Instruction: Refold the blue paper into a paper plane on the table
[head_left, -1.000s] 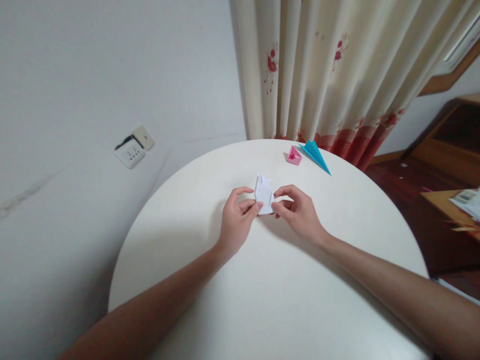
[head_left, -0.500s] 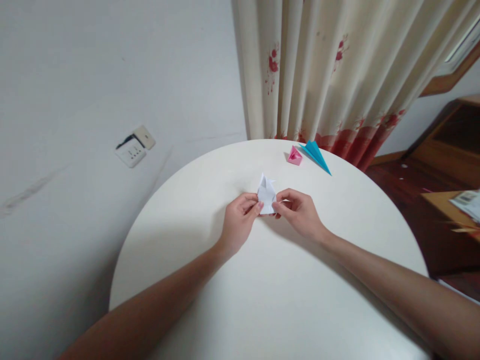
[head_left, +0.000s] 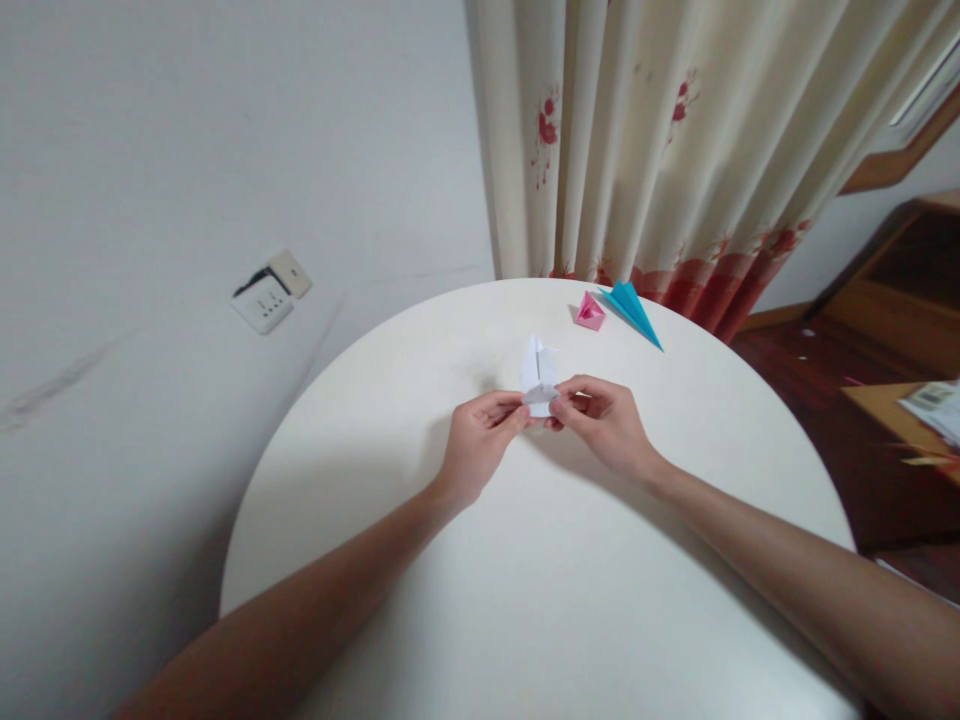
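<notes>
Between my two hands is a small piece of folded white paper (head_left: 538,372), its pointed end facing away from me. My left hand (head_left: 486,438) pinches the near left corner between thumb and fingers. On the opposite corner, my right hand (head_left: 601,420) grips the paper the same way, thumb on top. A crease runs across the paper near my thumbs, and the part beyond it tilts up. The fingers underneath are partly hidden by the paper.
The round white table (head_left: 517,580) stands against a wall with a socket (head_left: 262,303). Near its far edge lie a pink folded paper piece (head_left: 590,311) and a blue paper plane (head_left: 632,313). A patterned curtain (head_left: 622,150) hangs behind; a cardboard box (head_left: 885,405) is at right.
The white paper has shifted slightly away and to the right. Its far part now bends up along a crease near my thumbs, and both hands have moved a little with it.
</notes>
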